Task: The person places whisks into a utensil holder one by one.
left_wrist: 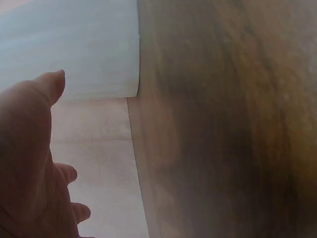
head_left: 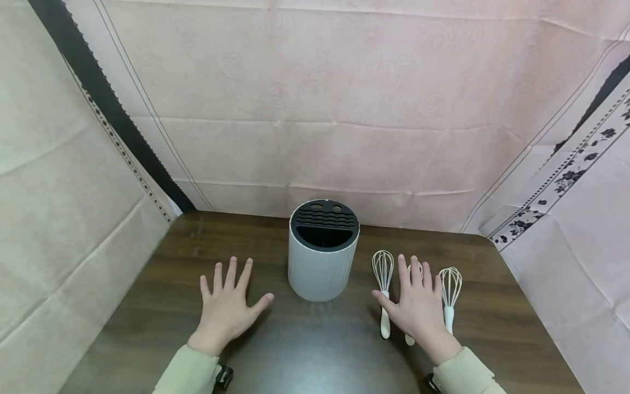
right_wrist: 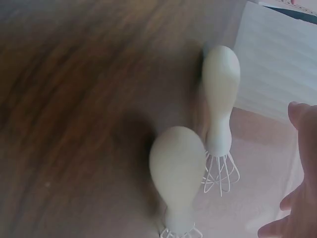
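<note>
A white round utensil holder (head_left: pixel 322 268) with a black slotted lid (head_left: pixel 325 219) stands upright between my hands. My left hand (head_left: pixel 227 309) is spread with straight fingers to the left of the holder, holding nothing. On the right, my right hand (head_left: pixel 418 306) is spread over a row of white whisks, its fingers straight. The left whisk (head_left: pixel 383 271) lies by the thumb, and the right whisk (head_left: pixel 450 290) lies beyond the little finger. The middle whisk (head_left: pixel 409 340) is mostly hidden under the hand. In the right wrist view two whisk handles (right_wrist: pixel 221 79) show, below the palm.
The dark wooden table (head_left: pixel 295 350) has its far edge against a pale cloth backdrop (head_left: pixel 315 137). Cloth walls (head_left: pixel 74 246) also rise at the left and right sides. Dark bands (head_left: pixel 118 115) run along the cloth corners. Each wrist wears a small black device (head_left: pixel 223 377).
</note>
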A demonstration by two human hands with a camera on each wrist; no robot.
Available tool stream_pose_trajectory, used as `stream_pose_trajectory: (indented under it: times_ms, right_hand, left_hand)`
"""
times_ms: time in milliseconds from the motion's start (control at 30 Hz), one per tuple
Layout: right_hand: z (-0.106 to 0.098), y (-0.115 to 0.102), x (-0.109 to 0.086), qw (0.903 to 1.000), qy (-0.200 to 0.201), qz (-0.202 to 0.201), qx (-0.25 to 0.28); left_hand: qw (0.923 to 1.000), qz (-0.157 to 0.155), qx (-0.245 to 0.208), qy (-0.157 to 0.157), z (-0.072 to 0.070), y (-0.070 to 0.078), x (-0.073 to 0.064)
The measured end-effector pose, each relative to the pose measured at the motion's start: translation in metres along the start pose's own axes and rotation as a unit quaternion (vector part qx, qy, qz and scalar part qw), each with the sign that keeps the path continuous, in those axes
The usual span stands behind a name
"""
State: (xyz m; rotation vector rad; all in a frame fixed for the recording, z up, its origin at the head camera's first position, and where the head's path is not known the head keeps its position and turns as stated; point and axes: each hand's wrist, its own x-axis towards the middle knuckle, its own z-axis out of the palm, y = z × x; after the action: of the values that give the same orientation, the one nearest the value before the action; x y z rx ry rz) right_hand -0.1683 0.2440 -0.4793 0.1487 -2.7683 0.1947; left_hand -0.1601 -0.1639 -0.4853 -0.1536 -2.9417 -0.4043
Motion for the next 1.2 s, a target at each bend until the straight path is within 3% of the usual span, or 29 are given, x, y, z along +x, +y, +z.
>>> stream_pose_trajectory:
  times_ms: [200, 400, 500, 667, 767, 900, 967, 1100, 1200]
  right_hand:
    - [-0.004, -0.001, 0.005, 0.9986, -0.004, 0.004, 0.053]
    - [-0.01, -0.004, 0.009, 0.9898, -0.016, 0.026, 0.139]
    - [-0.012, -0.004, 0.014, 0.9693, -0.03, 0.068, 0.234]
    - [-0.011, -0.002, 0.022, 0.9079, -0.069, 0.157, 0.382]
    - [-0.011, 0.0, 0.025, 0.8872, -0.085, 0.191, 0.411]
    - [-0.01, 0.002, 0.027, 0.8727, -0.103, 0.211, 0.428]
    - [-0.011, 0.002, 0.028, 0.8646, -0.113, 0.217, 0.439]
    - [-0.011, 0.001, 0.029, 0.8554, -0.129, 0.222, 0.45]
    - [-0.009, 0.001, 0.029, 0.8518, -0.144, 0.223, 0.452]
  left_hand:
    - [0.9966, -0.012, -0.075, -0.031, -0.003, -0.003, 0.004]
    - [0.9856, -0.012, -0.167, -0.026, -0.009, -0.001, 0.01]
    - [0.9797, -0.009, -0.199, -0.017, -0.012, 0.002, 0.013]
    - [0.9656, -0.01, -0.259, -0.014, -0.016, 0.006, 0.016]
    - [0.9507, -0.003, -0.31, -0.007, -0.018, 0.011, 0.018]
    - [0.9275, 0.01, -0.374, 0.013, -0.021, 0.02, 0.022]
    - [0.9115, 0.016, -0.411, 0.017, -0.022, 0.024, 0.025]
    - [0.8712, 0.029, -0.49, 0.014, -0.023, 0.033, 0.032]
    - [0.8495, 0.034, -0.527, 0.006, -0.023, 0.041, 0.037]
